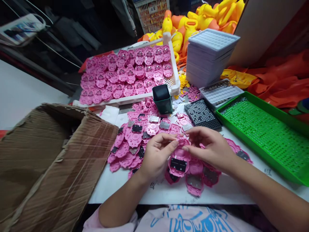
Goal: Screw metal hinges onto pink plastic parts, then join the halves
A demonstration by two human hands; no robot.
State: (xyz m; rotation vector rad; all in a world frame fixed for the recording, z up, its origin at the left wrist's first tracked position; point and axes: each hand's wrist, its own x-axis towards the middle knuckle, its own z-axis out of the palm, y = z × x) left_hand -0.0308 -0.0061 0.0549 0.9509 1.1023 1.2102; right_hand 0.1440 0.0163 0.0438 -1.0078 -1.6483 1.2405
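We have a white tabletop (116,193) before us, with faint print near its front edge. Left of our left hand (156,153) we see flat pink parts (130,149) heaped, many bearing black or grey plates, and more spread below and between both hands. Past our hands we have a dark cup (163,100); beyond our right hand (211,146), a black perforated tray (202,112); and to that hand's right, a long green tray (267,132).

Workshop, small-parts assembly: pink plastic pieces (137,138) heaped on a table (116,193); filled white crate (177,75); stacked trays (207,61); green tray (270,132); cardboard box (65,164); piled yellow and orange plastic shapes (190,27).
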